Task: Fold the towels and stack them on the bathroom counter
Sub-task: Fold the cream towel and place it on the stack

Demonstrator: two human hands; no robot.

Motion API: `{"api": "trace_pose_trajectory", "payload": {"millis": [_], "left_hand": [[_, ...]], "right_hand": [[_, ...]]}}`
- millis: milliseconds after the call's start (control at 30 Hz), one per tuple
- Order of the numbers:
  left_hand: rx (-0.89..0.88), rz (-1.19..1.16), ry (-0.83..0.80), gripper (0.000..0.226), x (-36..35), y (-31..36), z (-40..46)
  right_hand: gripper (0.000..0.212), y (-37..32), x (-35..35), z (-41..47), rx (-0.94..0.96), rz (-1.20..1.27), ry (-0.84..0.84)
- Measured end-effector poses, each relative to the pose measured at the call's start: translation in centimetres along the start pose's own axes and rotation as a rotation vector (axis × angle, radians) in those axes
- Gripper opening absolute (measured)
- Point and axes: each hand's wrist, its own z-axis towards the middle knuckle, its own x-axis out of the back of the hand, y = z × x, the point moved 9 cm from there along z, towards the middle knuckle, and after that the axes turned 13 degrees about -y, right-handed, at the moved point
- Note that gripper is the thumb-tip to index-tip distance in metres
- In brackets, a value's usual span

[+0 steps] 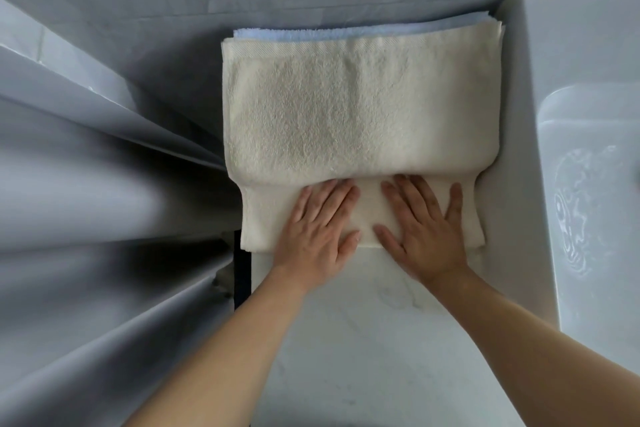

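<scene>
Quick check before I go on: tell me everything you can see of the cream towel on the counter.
The cream towel is terry cloth with a flat woven band along its far edge. It lies folded flat on the white counter, on top of a light blue towel that peeks out behind it. A narrower folded layer sticks out at the near edge. The left hand and right hand press flat on that near layer, fingers spread. Its right edge meets the sink's side.

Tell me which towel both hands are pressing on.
The cream towel on top; left hand and right hand lie flat on its near fold. The blue towel underneath only peeks out behind.
</scene>
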Motion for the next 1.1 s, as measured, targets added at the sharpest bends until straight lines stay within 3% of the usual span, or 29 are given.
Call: {"api": "trace_pose_trajectory", "payload": {"millis": [167,333,467,567,700,800,867,1000,1100], "left_hand": [[0.007,0.019,-0.048,0.065,-0.6,-3.8,-2.9],[0.175,0.096,-0.305,0.078,-1.2,-8.7,-6.5],[0.175,0.046,-0.193,0.085,0.8,-6.3,-6.1],[0.16,0.075,-0.118,0.081,1.5,-4.6,-6.4],[0.261,0.149,-0.08,0.055,2.6,-4.7,-6.4],[0.327,0.13,-0.036,0.024,4.4,-6.0,-6.8],[0.351,0.017,0.05,0.016,6.2,-7.3,-7.3],[0.406,-0.587,0.255,0.012,9.4,-10.5,-9.1],[0.488,-0.869,0.377,0.011,11.2,-12.3,-9.1]], "right_hand": [[0.069,2.4,0.0,-1.3,-0.057,0.015,-0.045],[0.075,2.9,0.7,-2.2,-0.136,0.039,-0.132],[0.071,-0.7,1.6,-3.6,0.061,-0.012,-0.122],[0.072,-1.3,1.2,-3.9,0.07,-0.172,-0.226],[0.075,0.0,1.9,-3.8,-0.06,-0.437,-0.332],[0.048,-0.1,3.7,-4.1,-0.086,-0.426,-0.299],[0.031,0.2,5.5,-4.1,-0.08,-0.392,-0.263],[0.029,3.0,9.4,-3.5,-0.125,-0.27,-0.263],[0.026,4.2,13.4,-3.1,-0.12,-0.201,-0.129]]}}
